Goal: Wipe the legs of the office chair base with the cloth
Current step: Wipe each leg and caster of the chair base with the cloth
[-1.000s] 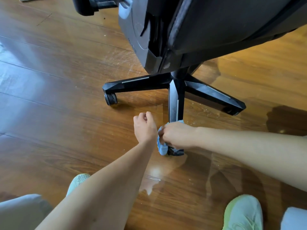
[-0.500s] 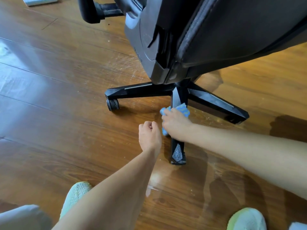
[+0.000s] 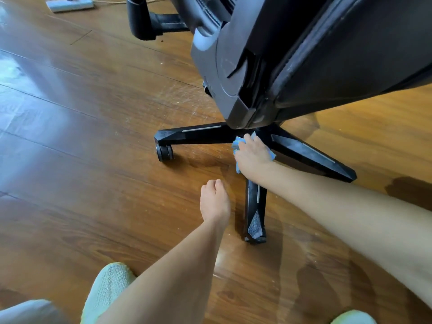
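The black office chair base [image 3: 254,206] spreads three visible legs over the wood floor, under the dark seat [image 3: 327,54]. My right hand [image 3: 253,155] presses a blue cloth [image 3: 236,144] onto the near leg, close to the hub where the legs meet. Most of the cloth is hidden under the palm. My left hand [image 3: 215,202] hovers in a loose fist just left of the near leg, holding nothing and not touching it. The left leg [image 3: 194,134] ends in a caster [image 3: 164,152]; the right leg [image 3: 311,153] reaches toward the right.
An armrest [image 3: 142,19] hangs at the top centre. A flat mop head [image 3: 70,4] lies on the floor at the far top left. My pale green shoes [image 3: 107,291] are at the bottom edge, one on each side.
My right hand has slid the cloth up the near leg from its outer tip to the hub. The left hand stayed beside the leg. The view has tilted up.
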The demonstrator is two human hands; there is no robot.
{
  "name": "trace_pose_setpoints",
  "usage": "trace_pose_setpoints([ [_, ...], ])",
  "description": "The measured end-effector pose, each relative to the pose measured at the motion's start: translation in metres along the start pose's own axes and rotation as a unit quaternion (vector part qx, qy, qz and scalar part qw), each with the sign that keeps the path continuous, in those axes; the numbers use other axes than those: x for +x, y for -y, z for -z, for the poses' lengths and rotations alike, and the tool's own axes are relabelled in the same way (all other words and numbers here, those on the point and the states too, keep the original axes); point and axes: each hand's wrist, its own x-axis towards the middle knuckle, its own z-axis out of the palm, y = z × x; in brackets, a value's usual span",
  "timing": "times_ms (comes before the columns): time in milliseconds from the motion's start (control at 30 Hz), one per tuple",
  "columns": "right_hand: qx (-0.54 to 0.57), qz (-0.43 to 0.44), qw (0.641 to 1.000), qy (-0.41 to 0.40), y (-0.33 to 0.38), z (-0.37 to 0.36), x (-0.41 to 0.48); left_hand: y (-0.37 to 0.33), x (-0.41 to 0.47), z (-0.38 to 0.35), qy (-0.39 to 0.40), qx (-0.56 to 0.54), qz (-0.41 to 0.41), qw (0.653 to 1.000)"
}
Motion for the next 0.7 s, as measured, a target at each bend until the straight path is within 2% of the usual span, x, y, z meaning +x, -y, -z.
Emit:
trace_pose_setpoints([
  [67, 0.006, 0.056, 0.998, -0.003, 0.004, -0.005, -0.018, -0.003, 0.001, 0.0, 0.003, -0.004, -0.001, 1.0],
  [167, -0.007, 0.186, 0.982, -0.015, 0.003, -0.014, -0.044, -0.009, 0.001, 0.0, 0.005, -0.006, -0.002, 1.0],
  [233, -0.033, 0.223, 0.974, -0.026, -0.006, -0.014, -0.043, -0.012, 0.0, 0.0, 0.011, -0.003, -0.004, 1.0],
  [467, -0.062, 0.095, 0.993, 0.004, -0.02, -0.011, 0.006, -0.013, -0.004, -0.005, 0.12, -0.051, 0.017, 0.991],
  [600, -0.052, 0.093, 0.994, 0.012, -0.003, -0.009, -0.011, -0.012, -0.009, -0.005, 0.136, -0.074, 0.045, 0.987],
  [700, -0.019, 0.148, 0.989, 0.004, 0.008, -0.017, -0.034, -0.016, -0.006, -0.002, 0.136, -0.091, 0.053, 0.985],
])
